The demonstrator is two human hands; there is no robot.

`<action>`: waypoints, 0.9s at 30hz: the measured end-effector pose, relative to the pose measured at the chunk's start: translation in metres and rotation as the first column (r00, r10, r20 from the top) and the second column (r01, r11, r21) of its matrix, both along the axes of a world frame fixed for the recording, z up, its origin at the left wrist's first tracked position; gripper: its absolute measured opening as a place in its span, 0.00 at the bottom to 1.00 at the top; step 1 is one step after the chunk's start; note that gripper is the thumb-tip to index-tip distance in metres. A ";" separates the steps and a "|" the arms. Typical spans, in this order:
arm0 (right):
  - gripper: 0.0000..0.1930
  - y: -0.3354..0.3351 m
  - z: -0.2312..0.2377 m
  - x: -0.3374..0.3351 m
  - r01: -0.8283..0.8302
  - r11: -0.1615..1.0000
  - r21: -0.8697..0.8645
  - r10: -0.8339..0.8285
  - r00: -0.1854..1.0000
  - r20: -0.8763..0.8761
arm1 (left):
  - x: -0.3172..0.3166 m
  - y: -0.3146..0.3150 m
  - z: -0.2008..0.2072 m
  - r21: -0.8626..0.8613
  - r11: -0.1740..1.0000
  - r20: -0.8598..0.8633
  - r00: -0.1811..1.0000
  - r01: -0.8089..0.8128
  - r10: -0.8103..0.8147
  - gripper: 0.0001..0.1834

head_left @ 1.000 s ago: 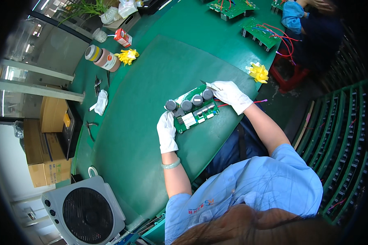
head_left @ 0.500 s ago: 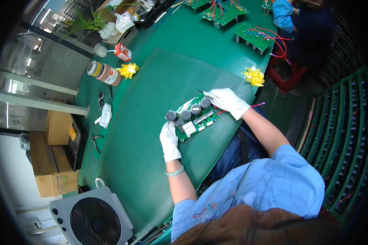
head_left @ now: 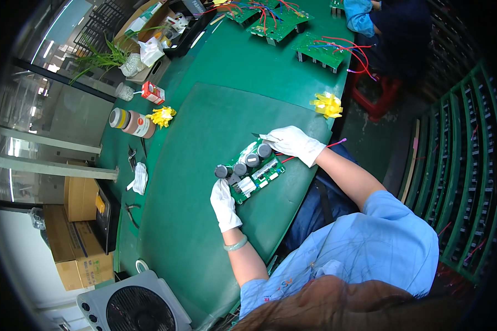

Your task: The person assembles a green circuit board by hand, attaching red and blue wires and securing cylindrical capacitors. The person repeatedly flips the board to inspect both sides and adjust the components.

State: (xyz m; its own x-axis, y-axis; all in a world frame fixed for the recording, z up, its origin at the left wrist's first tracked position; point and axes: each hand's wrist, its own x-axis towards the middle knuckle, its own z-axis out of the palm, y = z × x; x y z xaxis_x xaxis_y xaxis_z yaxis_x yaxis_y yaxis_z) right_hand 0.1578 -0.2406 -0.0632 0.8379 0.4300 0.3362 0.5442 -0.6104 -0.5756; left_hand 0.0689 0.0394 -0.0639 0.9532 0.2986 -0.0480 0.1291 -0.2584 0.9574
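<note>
A green circuit board (head_left: 257,172) with several dark cylindrical capacitors lies on the green mat (head_left: 204,138) in front of me. My left hand (head_left: 224,204), in a white glove, grips the board's near left corner. My right hand (head_left: 292,142), also gloved, holds the board's far end and pinches a small thin tool or lead by its fingertips. A red wire (head_left: 337,144) runs from the board past my right wrist.
A brown jar (head_left: 131,122), a yellow bundle (head_left: 162,116) and a small red box (head_left: 153,92) sit at the mat's left. Another yellow bundle (head_left: 327,105) lies at the right edge. Wired boards (head_left: 323,52) and another person (head_left: 392,27) are beyond. A fan (head_left: 132,306) and green racks (head_left: 458,165) flank me.
The view has shifted slightly so the board and hands sit lower in the picture. Both hands stay on the board with the same grip.
</note>
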 end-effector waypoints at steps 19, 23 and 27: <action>0.10 0.003 -0.016 0.006 0.052 0.990 0.134 -0.049 0.999 -0.025 | 0.003 0.000 -0.003 0.025 0.999 -0.004 1.000 -0.023 0.023 0.16; 0.09 0.005 -0.015 0.007 0.052 0.995 0.088 -0.052 0.999 -0.007 | 0.004 0.002 -0.004 0.051 0.999 0.017 1.000 -0.018 0.017 0.17; 0.08 0.004 -0.003 0.002 0.060 0.996 0.059 -0.058 0.998 -0.034 | 0.001 -0.006 0.014 0.150 0.989 0.009 1.000 0.002 -0.004 0.17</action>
State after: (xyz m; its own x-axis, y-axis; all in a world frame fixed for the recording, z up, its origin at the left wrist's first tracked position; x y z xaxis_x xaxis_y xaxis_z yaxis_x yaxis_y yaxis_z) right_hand 0.1597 -0.2362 -0.0657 0.8720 0.3594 0.3324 0.4889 -0.6049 -0.6285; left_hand 0.0700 0.0336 -0.0498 0.9542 0.2990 0.0060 0.1194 -0.3993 0.9090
